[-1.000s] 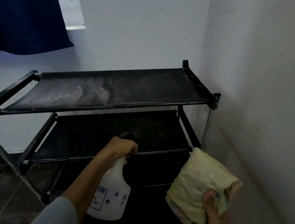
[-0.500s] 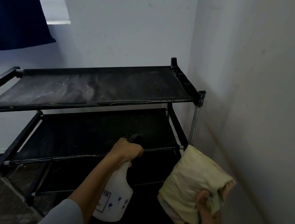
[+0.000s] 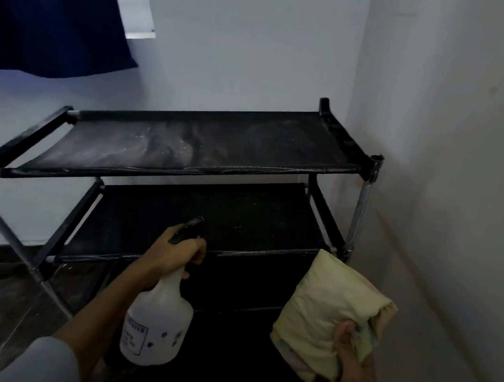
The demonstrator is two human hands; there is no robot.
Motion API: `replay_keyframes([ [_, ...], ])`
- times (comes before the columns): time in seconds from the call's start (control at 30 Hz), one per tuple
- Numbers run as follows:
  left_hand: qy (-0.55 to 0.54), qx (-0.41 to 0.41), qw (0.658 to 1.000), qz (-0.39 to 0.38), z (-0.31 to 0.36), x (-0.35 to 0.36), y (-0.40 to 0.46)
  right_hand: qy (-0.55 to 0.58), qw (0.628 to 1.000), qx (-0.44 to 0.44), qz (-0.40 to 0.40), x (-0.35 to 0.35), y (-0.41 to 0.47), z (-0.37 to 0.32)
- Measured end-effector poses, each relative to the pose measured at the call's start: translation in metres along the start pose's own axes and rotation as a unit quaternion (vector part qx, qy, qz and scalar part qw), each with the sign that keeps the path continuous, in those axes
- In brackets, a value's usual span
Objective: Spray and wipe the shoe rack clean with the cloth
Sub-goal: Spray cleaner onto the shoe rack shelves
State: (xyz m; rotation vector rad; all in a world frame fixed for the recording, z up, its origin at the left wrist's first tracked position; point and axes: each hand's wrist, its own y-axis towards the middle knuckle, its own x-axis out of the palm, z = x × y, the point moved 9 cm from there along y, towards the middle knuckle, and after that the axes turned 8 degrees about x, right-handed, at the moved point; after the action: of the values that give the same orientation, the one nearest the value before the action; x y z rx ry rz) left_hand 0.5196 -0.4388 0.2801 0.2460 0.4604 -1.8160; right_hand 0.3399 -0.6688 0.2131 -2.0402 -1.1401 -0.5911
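Curled round the neck of a white spray bottle [image 3: 157, 322], the left hand [image 3: 173, 252] holds it upright in front of the shoe rack [image 3: 183, 152], with the dark nozzle pointing up and away toward the middle shelf. The right hand [image 3: 354, 350] grips a bunched pale yellow cloth [image 3: 328, 312] from below, thumb pressed against its near side, and holds it in the air just in front of the rack's right front post, near the middle shelf's right front corner. On the black rack, which stands in the room's corner against the white walls [image 3: 451, 158], the top shelf carries pale dusty streaks across its middle. Its lower shelves are too dark to read. A dark blue curtain [image 3: 41, 2] hangs at upper left, well apart from the rack.
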Motion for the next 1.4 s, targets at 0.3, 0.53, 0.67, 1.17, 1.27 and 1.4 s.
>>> replay_keyframes([
  [0.3,-0.079,-0.081,0.991,0.076,-0.103,-0.083,-0.050,0.013,0.991,0.108,-0.078,0.035,0.001,0.070],
  [0.53,0.005,-0.150,0.987,0.058,-0.184,-0.109,-0.074,0.009,0.979,0.170,-0.115,0.046,-0.014,0.121],
  [0.67,0.027,-0.175,0.984,0.021,-0.197,-0.093,-0.070,0.012,0.981,0.147,-0.127,0.042,-0.016,0.125],
  [1.17,0.053,-0.241,0.957,0.155,-0.220,-0.106,-0.056,-0.031,0.979,0.131,-0.154,0.042,-0.013,0.126],
  [1.27,0.027,-0.241,0.960,0.142,-0.222,-0.102,-0.053,-0.028,0.980,0.134,-0.145,0.039,-0.011,0.128],
  [1.4,0.047,-0.241,0.957,0.154,-0.218,-0.105,-0.048,-0.016,0.980,0.126,-0.154,0.039,-0.013,0.126],
])
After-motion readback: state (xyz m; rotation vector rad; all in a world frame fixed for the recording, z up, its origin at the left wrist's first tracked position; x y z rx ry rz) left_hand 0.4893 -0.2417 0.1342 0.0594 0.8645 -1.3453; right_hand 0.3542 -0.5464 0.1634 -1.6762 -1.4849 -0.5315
